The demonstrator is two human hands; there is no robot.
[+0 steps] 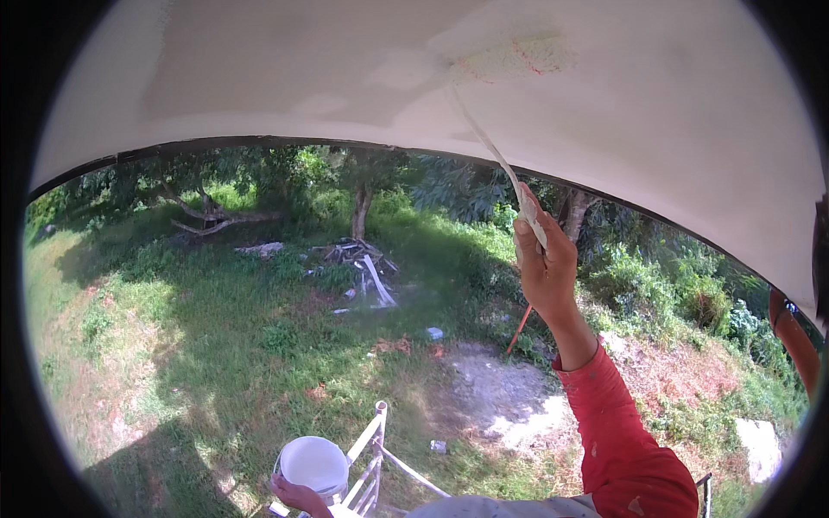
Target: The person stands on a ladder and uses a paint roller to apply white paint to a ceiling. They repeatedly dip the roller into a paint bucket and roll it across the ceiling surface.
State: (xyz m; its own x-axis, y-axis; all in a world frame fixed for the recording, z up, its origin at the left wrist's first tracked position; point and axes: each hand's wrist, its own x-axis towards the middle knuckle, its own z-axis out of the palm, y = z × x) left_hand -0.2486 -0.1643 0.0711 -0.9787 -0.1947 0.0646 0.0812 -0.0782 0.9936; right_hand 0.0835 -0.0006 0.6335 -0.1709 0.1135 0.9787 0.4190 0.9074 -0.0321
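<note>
Gripping the paint roller (509, 59) handle, right hand (544, 268) clenched (left hand (298, 496) holding white bucket (313, 464)).

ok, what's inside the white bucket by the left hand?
The bucket shows a smooth white fill, apparently paint, nearly to the rim. Left hand grips its lower edge. Depth and bottom are hidden beneath that surface.

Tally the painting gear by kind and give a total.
Paint rollers: 1, the roller against the white ceiling, held by the right hand.
Paint buckets: 1, the white bucket, at the left hand.
Ladders: 1, the white ladder.
Total: 3
</note>
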